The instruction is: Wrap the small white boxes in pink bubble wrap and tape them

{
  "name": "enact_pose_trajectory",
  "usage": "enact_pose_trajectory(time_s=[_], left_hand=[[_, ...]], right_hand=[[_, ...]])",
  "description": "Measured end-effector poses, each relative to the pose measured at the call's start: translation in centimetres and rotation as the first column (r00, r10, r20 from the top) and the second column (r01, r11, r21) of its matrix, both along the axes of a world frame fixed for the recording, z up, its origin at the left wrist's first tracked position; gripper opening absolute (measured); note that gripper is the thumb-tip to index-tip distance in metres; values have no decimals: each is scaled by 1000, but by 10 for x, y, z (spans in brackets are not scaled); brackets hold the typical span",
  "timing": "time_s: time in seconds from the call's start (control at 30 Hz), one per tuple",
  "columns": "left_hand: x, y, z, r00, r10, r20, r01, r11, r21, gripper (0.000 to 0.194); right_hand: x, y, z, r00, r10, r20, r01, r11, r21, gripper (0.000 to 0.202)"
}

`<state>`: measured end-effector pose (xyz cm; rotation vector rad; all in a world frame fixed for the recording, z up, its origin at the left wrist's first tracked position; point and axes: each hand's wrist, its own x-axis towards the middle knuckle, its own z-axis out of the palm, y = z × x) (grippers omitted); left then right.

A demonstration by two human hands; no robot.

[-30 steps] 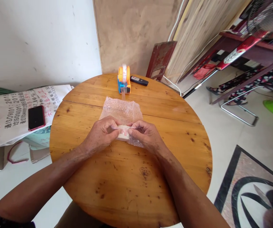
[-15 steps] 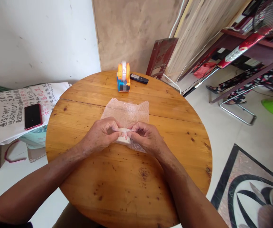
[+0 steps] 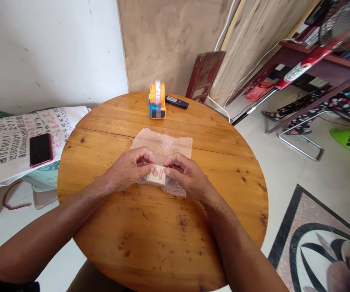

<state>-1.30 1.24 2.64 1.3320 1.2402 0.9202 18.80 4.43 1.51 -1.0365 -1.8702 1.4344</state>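
Note:
A small white box with red print [image 3: 157, 177] lies on a sheet of clear bubble wrap [image 3: 175, 142] on the round wooden table. At its left far corner my left hand [image 3: 134, 165] is closed, thumb on the printed face and fingers curled behind. My right hand [image 3: 185, 170] grips the right far corner in the same way, thumb on top. Bubble wrap shows under the box and to its right, below my right fingers. How much of the film the fingertips also pinch is hidden.
An orange and blue tape dispenser [image 3: 157, 99] and a black remote [image 3: 177, 102] stand at the table's far edge. A phone [image 3: 41, 149] rests on printed sacks at left. Behind the table is a dark red chair [image 3: 205, 76]; a person's legs [image 3: 305, 111] show at right.
My thumbs have drawn apart a little, and more of the box's printed face shows. The box sits slightly lower and further left in view; the whole view has shifted a little.

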Motion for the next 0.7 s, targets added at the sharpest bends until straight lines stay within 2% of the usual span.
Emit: enact_pose_trajectory(time_s=[0.07,0.1,0.17,0.23,0.3,0.37,0.47,0.57,0.63,0.7], left_hand=[[0,0,0,1000,-7,-2,7,1000,-7,17],[0,0,0,1000,-8,-1,8,1000,-10,17],[0,1,-1,1000,-6,-1,6,1000,-9,17],[0,2,-3,1000,-7,-6,7,1000,0,18],[0,4,-6,1000,-17,-20,18,1000,4,19],[-2,6,-5,999,-34,-41,35,999,7,21],[-13,4,5,992,-32,-120,38,998,45,29],[-28,-4,16,942,12,-334,26,994,106,39],[-35,-9,16,913,-10,-409,32,998,47,39],[-38,-9,10,908,-23,-419,23,1000,-6,39]], right_hand=[[-1,-2,1,997,-7,71,-8,978,210,12],[-2,-3,2,993,-19,115,-22,937,348,13],[-4,-6,4,976,-57,209,-83,794,602,18],[-6,-8,6,954,-80,289,-169,653,738,23],[-7,-10,9,935,-87,345,-233,585,777,22],[-8,-13,12,920,-95,381,-269,554,788,15],[-7,-15,16,895,-116,430,-311,530,789,13],[-6,-16,18,869,-123,479,-355,520,777,15],[-7,-17,19,850,-137,509,-378,513,770,15],[-8,-19,21,820,-160,550,-412,502,760,15]])
